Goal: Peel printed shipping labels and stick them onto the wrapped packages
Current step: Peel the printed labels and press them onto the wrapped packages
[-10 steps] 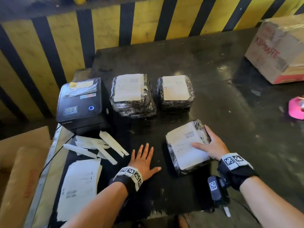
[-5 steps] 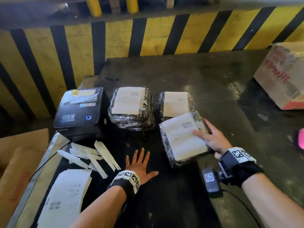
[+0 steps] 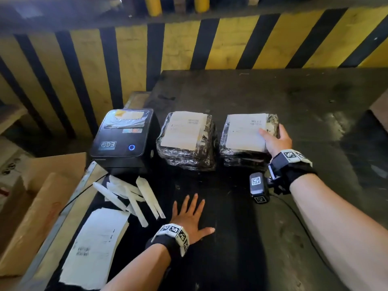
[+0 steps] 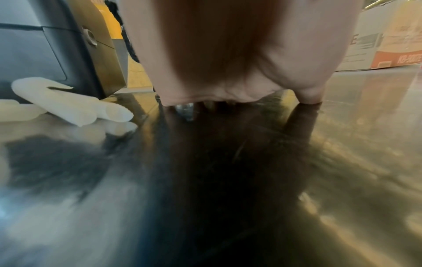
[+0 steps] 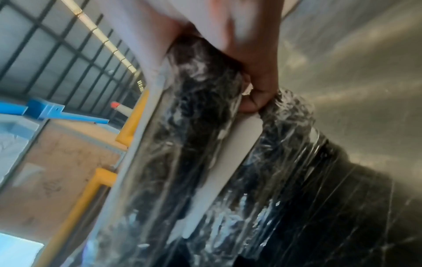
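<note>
My right hand (image 3: 275, 139) grips a black film-wrapped package (image 3: 245, 133) with a white shipping label (image 3: 243, 131) on top. Its thumb lies on the label and its fingers curl round the far right edge. The package rests on a second labelled package (image 3: 243, 161). In the right wrist view the fingers (image 5: 255, 97) tuck under the top package (image 5: 194, 126), above the lower package (image 5: 297, 162). Another labelled stack (image 3: 186, 133) stands to its left. My left hand (image 3: 191, 215) lies flat and spread on the dark table (image 3: 294, 97), holding nothing; its palm (image 4: 228, 54) fills the left wrist view.
A black label printer (image 3: 123, 139) stands left of the stacks. Peeled backing strips (image 3: 132, 196) and a printed label sheet (image 3: 94, 248) lie in front of it. Cardboard boxes (image 3: 31, 206) sit off the table's left edge, another box (image 3: 380, 110) at far right. A striped wall stands behind.
My right hand lifted the labelled package from the table's front and carried it back onto the right-hand package. The left hand stayed flat on the table.
</note>
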{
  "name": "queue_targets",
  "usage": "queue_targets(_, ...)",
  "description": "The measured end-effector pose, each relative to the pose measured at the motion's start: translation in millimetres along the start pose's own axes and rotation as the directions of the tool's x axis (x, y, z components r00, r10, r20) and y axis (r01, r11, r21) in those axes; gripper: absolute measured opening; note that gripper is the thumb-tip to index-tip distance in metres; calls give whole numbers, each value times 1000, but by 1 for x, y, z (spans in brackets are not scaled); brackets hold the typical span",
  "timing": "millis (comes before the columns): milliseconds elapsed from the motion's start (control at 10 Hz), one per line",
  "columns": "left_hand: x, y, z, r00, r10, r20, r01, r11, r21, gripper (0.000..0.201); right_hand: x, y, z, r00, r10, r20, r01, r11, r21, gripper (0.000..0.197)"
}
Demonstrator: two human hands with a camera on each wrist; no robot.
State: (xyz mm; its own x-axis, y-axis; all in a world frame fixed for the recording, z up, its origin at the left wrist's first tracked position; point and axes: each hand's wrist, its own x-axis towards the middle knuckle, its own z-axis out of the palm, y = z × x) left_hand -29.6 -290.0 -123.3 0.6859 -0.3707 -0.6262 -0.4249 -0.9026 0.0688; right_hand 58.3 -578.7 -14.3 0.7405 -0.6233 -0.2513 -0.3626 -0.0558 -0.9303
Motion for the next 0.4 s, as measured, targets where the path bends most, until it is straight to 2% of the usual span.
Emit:
queue_targets(200, 1, -1, 0, 1000, 7, 5, -7, 1000, 3, 93, -7, -1, 3, 998, -61, 18, 63, 982, -180, 73)
queue_targets(400, -3, -1, -15, 999, 30, 44, -29, 999, -28, 99, -29, -15, -5, 993, -80, 89, 108, 913, -393, 73)
